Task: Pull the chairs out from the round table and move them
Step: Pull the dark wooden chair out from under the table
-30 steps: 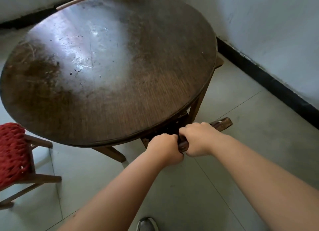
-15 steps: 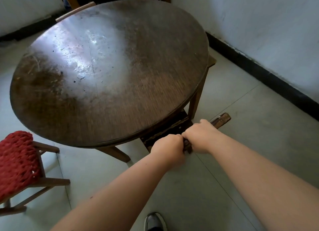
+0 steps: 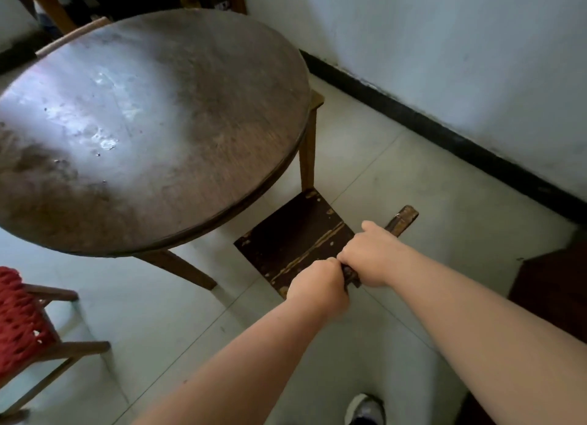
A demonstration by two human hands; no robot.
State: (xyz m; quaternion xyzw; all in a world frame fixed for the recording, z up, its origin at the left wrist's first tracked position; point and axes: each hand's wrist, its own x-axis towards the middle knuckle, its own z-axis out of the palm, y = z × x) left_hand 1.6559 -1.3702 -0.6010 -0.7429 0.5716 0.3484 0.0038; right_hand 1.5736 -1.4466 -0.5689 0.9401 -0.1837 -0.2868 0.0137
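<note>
fingers (image 3: 344, 259) curled on chair back (image 3: 401, 220), both hands side by side

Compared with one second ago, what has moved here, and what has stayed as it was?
The dark chair has slid out from under the round table toward the person, so its seat, hidden before, now shows. The left hand and right hand still grip its back rail side by side. The table and the red-seated chair kept their places.

table (image 3: 152, 123) dark brown | chair seat (image 3: 295, 237) black, worn tan streaks | cushion (image 3: 19, 323) red knit
</note>
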